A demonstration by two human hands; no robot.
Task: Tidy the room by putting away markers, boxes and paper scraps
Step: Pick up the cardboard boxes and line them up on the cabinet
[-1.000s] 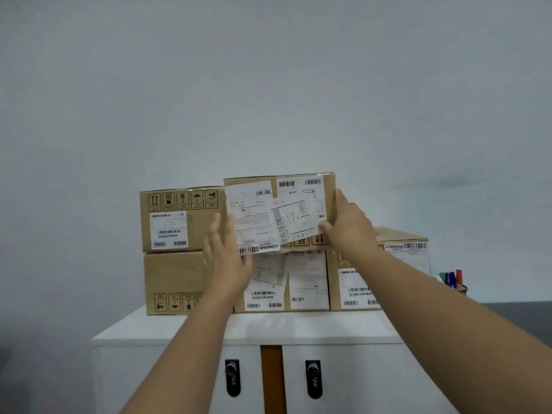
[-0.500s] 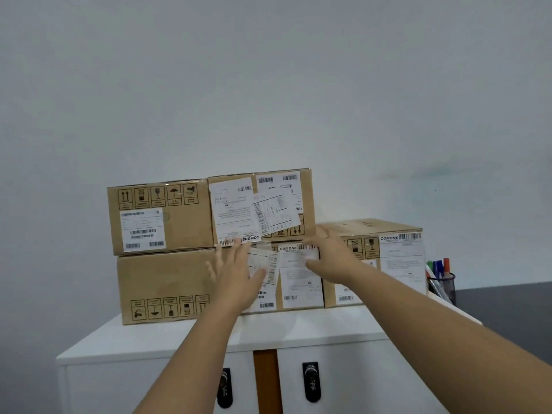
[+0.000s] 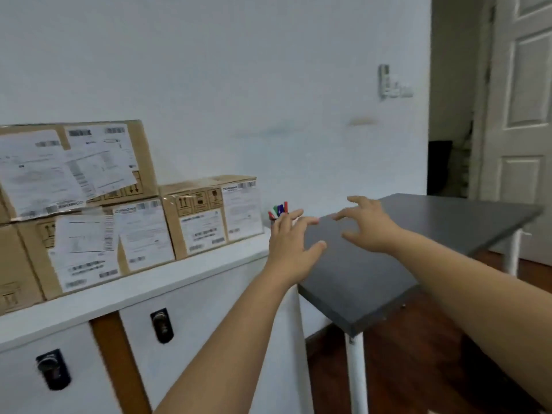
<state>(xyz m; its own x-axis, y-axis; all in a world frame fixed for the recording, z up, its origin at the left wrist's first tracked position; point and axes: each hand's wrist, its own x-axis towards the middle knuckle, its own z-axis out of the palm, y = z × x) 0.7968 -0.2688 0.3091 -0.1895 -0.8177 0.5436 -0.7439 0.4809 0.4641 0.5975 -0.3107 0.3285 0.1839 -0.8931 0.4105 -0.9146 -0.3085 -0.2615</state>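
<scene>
Several labelled cardboard boxes are stacked on the white cabinet at the left. The top box sits on a lower box, and a single box stands to their right. Coloured markers poke up behind my left hand, at the cabinet's right end. My left hand hovers open with fingers spread, holding nothing. Over the grey table, my right hand is also open and holds nothing.
The grey table with white legs stands right of the cabinet over a wooden floor. A white door and a dark doorway are at the far right. The cabinet front has two dark locks.
Both hands have left the boxes and moved right, now hovering near the table. The view has swung right, bringing the table and the door into sight.
</scene>
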